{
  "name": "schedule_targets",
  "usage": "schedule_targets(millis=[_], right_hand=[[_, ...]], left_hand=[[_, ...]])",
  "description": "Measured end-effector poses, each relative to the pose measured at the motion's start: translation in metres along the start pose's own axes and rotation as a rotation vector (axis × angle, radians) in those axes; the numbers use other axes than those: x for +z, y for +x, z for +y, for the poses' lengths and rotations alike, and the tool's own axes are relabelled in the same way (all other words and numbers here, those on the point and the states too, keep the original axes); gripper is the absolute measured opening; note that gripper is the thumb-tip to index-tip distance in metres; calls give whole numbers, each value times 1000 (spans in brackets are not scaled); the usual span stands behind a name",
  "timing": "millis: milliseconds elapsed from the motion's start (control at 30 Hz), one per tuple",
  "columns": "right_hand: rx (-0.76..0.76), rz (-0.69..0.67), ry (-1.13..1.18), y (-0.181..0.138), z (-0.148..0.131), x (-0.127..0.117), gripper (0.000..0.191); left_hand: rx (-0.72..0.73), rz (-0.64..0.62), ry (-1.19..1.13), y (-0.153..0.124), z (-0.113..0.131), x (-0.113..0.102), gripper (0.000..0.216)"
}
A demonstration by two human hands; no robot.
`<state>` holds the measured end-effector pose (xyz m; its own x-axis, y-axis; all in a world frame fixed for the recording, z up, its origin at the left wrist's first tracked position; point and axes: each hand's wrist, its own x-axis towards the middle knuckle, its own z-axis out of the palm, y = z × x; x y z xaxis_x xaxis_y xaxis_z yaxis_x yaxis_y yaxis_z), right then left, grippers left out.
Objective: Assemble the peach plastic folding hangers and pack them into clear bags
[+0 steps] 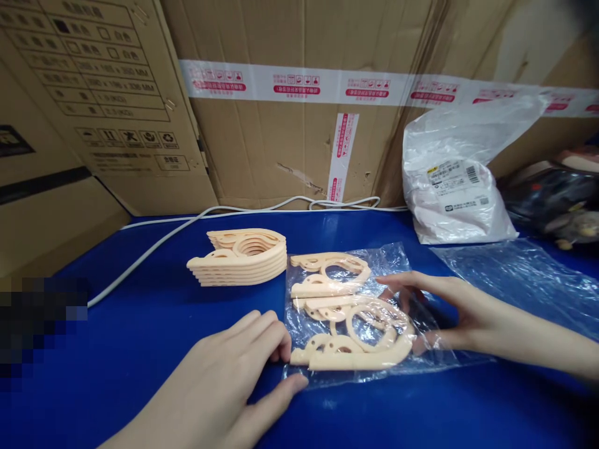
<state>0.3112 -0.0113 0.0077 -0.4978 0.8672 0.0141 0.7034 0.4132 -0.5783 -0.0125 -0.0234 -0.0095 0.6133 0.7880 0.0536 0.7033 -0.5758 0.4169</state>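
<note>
Handling the clear plastic bag (392, 259) looks like the step in hand: both our hands are at its edges as it lies flat on the blue surface (150, 324), the pale folding hangers inside. Our left hand (234, 368) is at the near left corner, thumb and fingertips a narrow gap apart; we cannot tell whether film is pinched between them. Our right hand (477, 312) is spread wide at the other side, its forefinger stretched along the bag and its thumb low by the bend of the nearest hanger. Some of its fingertips show through film, and we cannot tell whether they are inside or behind it.

As we judge it, the next move calls for a light but sure hold on the slippery film, with the contents kept level so that they do not slide over one another.

Counting, we have one bag under our hands, with at least two bagged hangers (360, 360) in it; overlap and glare hide the exact number. Just beyond its left side sits one stack of hangers (243, 274), about five or six layers deep. To the right we find one more sheet of clear film (524, 274) and one white parcel (449, 215). Behind are at least two cardboard boxes (281, 143), with white cable (146, 252) looping along their foot.
</note>
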Motion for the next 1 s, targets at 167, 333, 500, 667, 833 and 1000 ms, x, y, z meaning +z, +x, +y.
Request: schedule_targets(millis=[167,333,500,667,833,1000], right_hand=[[6,40,70,1,1,10,63],[-22,27,60,1,0,14,59],[-26,23,40,3,-1,14,56],[-19,15,25,0,-1,16,55],[-21,0,33,2,-1,16,57],[-23,-4,32,4,-1,15,55]], left_hand=[[-32,-43,-41,0,1,1,16],[-100,-104,-99,1,1,2,23],[-146,-96,-110,3,4,2,19],[-140,-76,-106,2,3,2,17],[-139,-42,-111,2,0,4,15],[-112,5,-94,4,-2,4,14]])
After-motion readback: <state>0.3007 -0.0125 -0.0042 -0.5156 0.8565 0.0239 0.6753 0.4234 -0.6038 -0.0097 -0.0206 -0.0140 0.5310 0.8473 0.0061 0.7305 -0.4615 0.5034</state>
